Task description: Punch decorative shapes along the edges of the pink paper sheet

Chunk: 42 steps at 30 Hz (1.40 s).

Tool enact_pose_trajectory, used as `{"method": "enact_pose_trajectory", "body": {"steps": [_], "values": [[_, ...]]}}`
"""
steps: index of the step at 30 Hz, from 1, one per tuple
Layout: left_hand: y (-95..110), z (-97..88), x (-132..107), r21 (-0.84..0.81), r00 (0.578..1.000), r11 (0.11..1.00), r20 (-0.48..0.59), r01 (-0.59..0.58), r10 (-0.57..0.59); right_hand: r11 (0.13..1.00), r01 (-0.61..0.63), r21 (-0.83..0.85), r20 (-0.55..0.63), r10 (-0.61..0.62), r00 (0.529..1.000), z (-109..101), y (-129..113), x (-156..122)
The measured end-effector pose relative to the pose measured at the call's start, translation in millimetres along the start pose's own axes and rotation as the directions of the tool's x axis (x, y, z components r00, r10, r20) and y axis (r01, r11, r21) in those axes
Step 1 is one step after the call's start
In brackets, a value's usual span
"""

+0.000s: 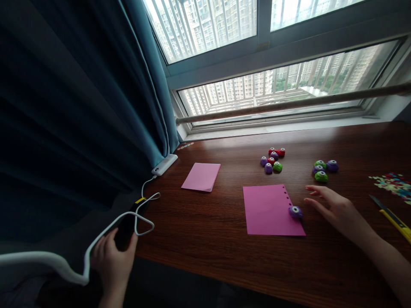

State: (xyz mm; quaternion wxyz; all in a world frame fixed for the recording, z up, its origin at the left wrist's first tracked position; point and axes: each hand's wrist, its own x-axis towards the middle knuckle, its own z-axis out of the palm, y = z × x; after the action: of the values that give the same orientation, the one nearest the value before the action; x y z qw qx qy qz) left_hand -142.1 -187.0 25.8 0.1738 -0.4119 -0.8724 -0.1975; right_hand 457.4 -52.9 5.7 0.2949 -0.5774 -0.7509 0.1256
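My right hand [332, 208] rests open on the wooden desk [205, 231], fingers spread, just right of a small purple paper punch [295, 211]. That punch sits on the right edge of a pink sheet [269, 210] with a row of holes along that edge. My left hand [112, 256] is at the desk's left edge, closed around a dark phone-like device [128, 226] with a white cable [141, 214] plugged in.
A second pink sheet [201, 176] lies further back. Several small punches in red, purple and green [272, 160] and a smaller cluster of punches [323, 170] sit near the window. Paper confetti [393, 184], a yellow utility knife [393, 216], a white power bank [164, 164] and a teal curtain [96, 94] surround the area.
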Motion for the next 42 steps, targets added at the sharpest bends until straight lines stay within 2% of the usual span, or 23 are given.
{"method": "enact_pose_trajectory", "body": {"steps": [1,3,4,5,6,7,9,10,11,12,13,15,19,21,22,26,30,36,42], "values": [[11,-2.8,-20,-0.081,0.986,0.995,-0.163,-0.06,0.046,1.0,0.006,-0.004,-0.004,-0.006,1.0,0,0,0],[39,-7.2,-60,-0.167,0.913,0.951,-0.364,-0.259,0.185,1.0,0.016,-0.008,-0.008,-0.016,1.0,1,0,0],[54,-9.4,-80,-0.202,0.874,0.896,-0.385,-0.394,0.297,1.0,0.02,-0.01,-0.007,-0.02,1.0,1,0,0],[71,-12.1,-98,-0.258,0.82,0.804,-0.384,-0.536,0.423,1.0,0.023,-0.01,-0.002,-0.023,1.0,2,0,-1],[89,-15.5,-113,-0.341,0.747,0.667,-0.365,-0.663,0.556,1.0,0.027,-0.008,0.005,-0.027,1.0,2,0,-1],[106,-19.5,-125,-0.376,0.682,0.57,-0.355,-0.73,0.639,1.0,0.03,-0.003,0.014,-0.03,0.999,3,0,-1],[139,-29.3,-141,-0.406,0.577,0.437,-0.344,-0.803,0.741,0.999,0.037,0.014,0.029,-0.037,0.999,4,0,-1],[154,-34.6,-143,-0.429,0.515,0.358,-0.341,-0.83,0.786,0.999,0.038,0.021,0.035,-0.039,0.999,4,-1,-2],[168,-39.7,-143,-0.482,0.416,0.231,-0.321,-0.845,0.851,0.999,0.038,0.025,0.04,-0.039,0.998,4,-1,-2],[181,-44.3,-140,-0.513,0.342,0.146,-0.311,-0.846,0.887,0.999,0.036,0.028,0.043,-0.037,0.998,4,-2,-2],[192,-48.0,-135,-0.526,0.286,0.087,-0.311,-0.846,0.906,0.999,0.033,0.031,0.045,-0.034,0.998,3,-2,-2],[215,-51.8,-122,-0.518,0.187,0.022,-0.27,-0.855,0.944,0.999,0.028,0.036,0.04,-0.029,0.999,2,-4,-2],[259,-44.8,-98,-0.477,-0.057,-0.134,-0.173,-0.869,0.983,0.998,0.049,0.03,0.022,-0.05,0.999,-1,-8,0],[282,-36.6,-91,-0.453,-0.116,-0.175,-0.157,-0.874,0.981,0.997,0.067,0.029,0.018,-0.068,0.998,-2,-10,0],[293,-32.2,-89,-0.446,-0.127,-0.181,-0.148,-0.877,0.981,0.997,0.072,0.029,0.015,-0.072,0.997,-2,-10,0],[332,-17.2,-86,-0.45,-0.118,-0.173,-0.148,-0.876,0.982,0.997,0.069,0.018,0.007,-0.069,0.998,-1,-10,0],[354,-10.7,-88,-0.467,-0.086,-0.152,-0.16,-0.871,0.983,0.996,0.082,0.026,0.002,-0.082,0.997,1,-8,0],[355,-4.5,-94,-0.531,-0.004,-0.097,-0.174,-0.842,0.985,0.996,0.09,0.029,0.033,-0.091,0.995,4,-4,0],[353,-1.7,-93,-0.53,0.009,-0.075,-0.154,-0.844,0.988,0.997,0.077,0.031,0.054,-0.078,0.995,2,-12,-2]]}}
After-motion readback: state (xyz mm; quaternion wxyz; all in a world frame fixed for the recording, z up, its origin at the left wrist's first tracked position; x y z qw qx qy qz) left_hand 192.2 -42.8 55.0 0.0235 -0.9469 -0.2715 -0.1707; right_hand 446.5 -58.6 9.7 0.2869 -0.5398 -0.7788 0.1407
